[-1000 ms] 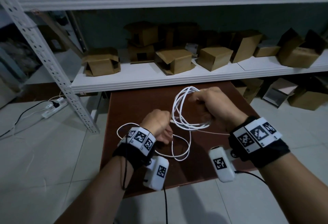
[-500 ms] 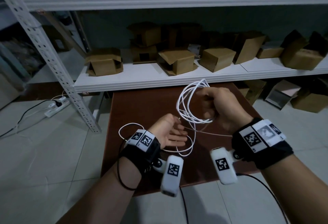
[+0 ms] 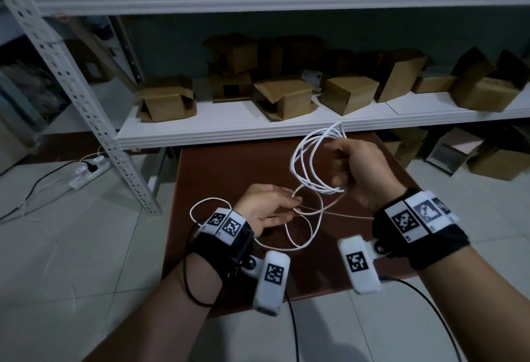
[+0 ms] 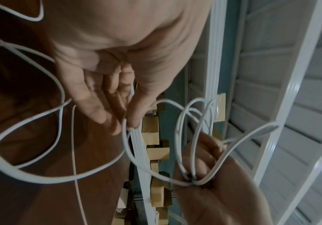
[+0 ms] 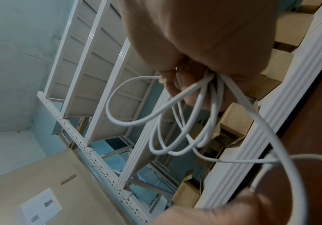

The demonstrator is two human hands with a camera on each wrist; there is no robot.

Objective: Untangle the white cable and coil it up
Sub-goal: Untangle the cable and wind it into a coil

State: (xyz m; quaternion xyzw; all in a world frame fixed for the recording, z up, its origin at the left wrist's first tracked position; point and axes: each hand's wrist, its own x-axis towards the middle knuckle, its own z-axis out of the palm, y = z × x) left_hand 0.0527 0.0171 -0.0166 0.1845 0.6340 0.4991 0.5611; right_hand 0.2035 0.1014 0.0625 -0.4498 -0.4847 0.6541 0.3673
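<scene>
The white cable (image 3: 304, 155) is partly gathered into several loops, which my right hand (image 3: 352, 166) grips in a fist above the brown table (image 3: 229, 166). Those loops (image 5: 252, 112) fan out of the fist in the right wrist view. The loose remainder trails in slack curves over the table near my left wrist. My left hand (image 3: 269, 206) lies palm up left of the coil, fingers nearly straight. In the left wrist view the cable (image 4: 177, 137) comes out from between its thumb tip and a fingertip (image 4: 135, 124), lightly pinched. My right hand (image 4: 213, 190) is just beyond.
A white metal shelf (image 3: 258, 129) runs along the table's far edge, holding several cardboard boxes (image 3: 286, 97). Its perforated upright (image 3: 94, 120) stands at the left. A power strip (image 3: 89, 169) lies on the tiled floor, and more boxes (image 3: 493, 160) sit at the right.
My left hand has turned palm up, uncurled its fingers and moved right toward the coil. My right hand has kept its grip, lifting the loops slightly.
</scene>
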